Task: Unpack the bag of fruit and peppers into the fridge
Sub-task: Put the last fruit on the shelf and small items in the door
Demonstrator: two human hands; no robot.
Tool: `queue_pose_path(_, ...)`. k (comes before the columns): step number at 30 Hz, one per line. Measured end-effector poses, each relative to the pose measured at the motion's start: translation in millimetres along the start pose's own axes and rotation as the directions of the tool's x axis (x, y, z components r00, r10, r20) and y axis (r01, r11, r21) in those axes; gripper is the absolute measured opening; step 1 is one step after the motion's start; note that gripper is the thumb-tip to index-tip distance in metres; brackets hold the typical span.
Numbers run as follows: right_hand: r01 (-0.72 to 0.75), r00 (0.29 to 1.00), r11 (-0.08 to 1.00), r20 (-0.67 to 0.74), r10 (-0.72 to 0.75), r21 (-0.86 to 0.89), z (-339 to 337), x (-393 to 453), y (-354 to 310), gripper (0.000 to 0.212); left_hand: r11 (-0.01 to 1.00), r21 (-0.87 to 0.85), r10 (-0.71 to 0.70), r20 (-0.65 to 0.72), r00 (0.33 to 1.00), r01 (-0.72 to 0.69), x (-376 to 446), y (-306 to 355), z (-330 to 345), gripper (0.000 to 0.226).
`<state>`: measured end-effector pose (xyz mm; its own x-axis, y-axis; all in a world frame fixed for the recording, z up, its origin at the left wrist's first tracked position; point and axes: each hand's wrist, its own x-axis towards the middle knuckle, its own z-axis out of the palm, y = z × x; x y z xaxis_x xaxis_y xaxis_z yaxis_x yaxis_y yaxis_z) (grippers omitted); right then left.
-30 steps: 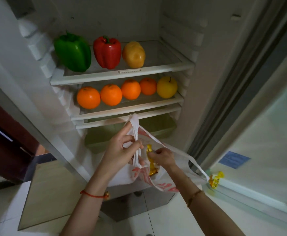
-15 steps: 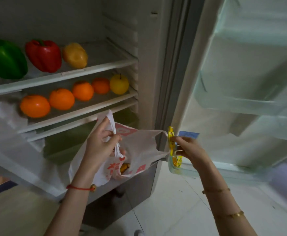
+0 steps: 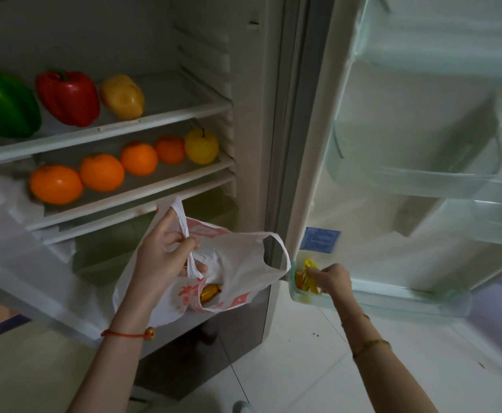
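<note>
Your left hand (image 3: 161, 254) grips one handle of the bag (image 3: 228, 272), fingers curled round the twisted plastic, at lower centre of the frame in front of the fridge's crisper drawer (image 3: 115, 248). Your right hand (image 3: 331, 278) reaches down into the lowest door bin (image 3: 378, 302) at centre right and pinches a yellow packet (image 3: 307, 280) that sits inside the bin's left end. The bag hangs open, its second handle (image 3: 276, 248) loose and drooping toward the door bin, and one gold-wrapped item (image 3: 209, 292) shows inside it near the bottom.

On the upper shelf (image 3: 166, 117), at upper left of the frame, a green pepper (image 3: 3, 104), a red pepper (image 3: 67, 96) and a yellow pepper (image 3: 123, 95) stand in a row. On the shelf below, four oranges (image 3: 102, 172) line up from left to right, with a yellow apple (image 3: 201, 146) at the right end, just beside the last orange. A blue label (image 3: 321, 239) is stuck on the door's inner wall above the bin.
</note>
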<state>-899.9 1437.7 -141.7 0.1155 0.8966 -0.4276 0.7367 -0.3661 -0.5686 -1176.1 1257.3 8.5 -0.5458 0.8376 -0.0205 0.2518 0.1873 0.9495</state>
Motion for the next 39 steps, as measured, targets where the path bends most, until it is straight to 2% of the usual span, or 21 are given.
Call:
queue_pose_path(9,-0.010,1.000,0.991,-0.014,0.008,-0.137,37,8,2,0.063,0.987,-0.161,-0.028,-0.011,1.000,0.026,-12,7,-8,0.073)
queue_pose_path(12,0.019,0.999,0.989,-0.034,-0.024,-0.143,34,5,0,0.059,0.986,-0.163,-0.026,-0.013,1.000,0.023,-15,8,-12,0.072)
queue_pose_path(14,0.093,0.987,0.977,-0.113,-0.116,-0.191,27,-2,-5,0.052,0.987,-0.159,-0.020,-0.005,1.000,0.019,-17,8,-14,0.069)
queue_pose_path(17,0.279,0.917,0.944,-0.244,-0.316,-0.176,11,-27,-24,0.025,0.989,-0.144,-0.030,0.006,1.000,0.031,-18,6,-19,0.066)
queue_pose_path(19,0.467,0.826,0.882,-0.325,-0.461,-0.063,3,-54,-41,0.031,0.991,-0.130,-0.039,0.006,0.999,0.039,-18,4,-23,0.065)
queue_pose_path(21,0.674,0.691,0.738,-0.370,-0.620,0.022,-1,-84,-57,0.033,0.989,-0.138,-0.052,-0.007,0.999,0.050,-19,1,-29,0.065)
queue_pose_path(23,0.814,0.567,0.578,-0.284,-0.774,0.050,2,-111,-71,0.029,0.988,-0.142,-0.056,-0.019,0.998,0.053,-20,-2,-35,0.066)
queue_pose_path(25,0.889,0.457,0.455,-0.086,-0.885,0.044,16,-123,-85,0.023,0.992,-0.121,-0.049,-0.032,0.998,0.045,-22,-6,-40,0.064)
queue_pose_path(27,0.924,0.376,0.382,0.134,-0.917,0.021,43,-122,-98,0.018,0.995,-0.096,-0.037,-0.047,0.998,0.033,-24,-9,-45,0.062)
queue_pose_path(29,0.923,0.375,0.383,0.328,-0.867,-0.040,77,-114,-111,0.017,0.997,-0.082,-0.017,-0.045,0.999,0.014,-26,-11,-51,0.061)
queue_pose_path(33,0.888,0.452,0.394,0.600,-0.660,-0.237,142,-89,-128,0.030,0.996,-0.086,0.021,0.010,1.000,-0.020,-32,-12,-62,0.061)
queue_pose_path(36,0.874,0.485,0.312,0.689,-0.539,-0.372,176,-71,-127,0.033,0.994,-0.111,-0.013,0.034,0.999,0.017,-36,-15,-69,0.060)
queue_pose_path(39,0.862,0.507,0.308,0.702,-0.499,-0.403,194,-56,-122,0.032,0.994,-0.103,-0.020,0.040,0.999,0.024,-38,-19,-75,0.059)
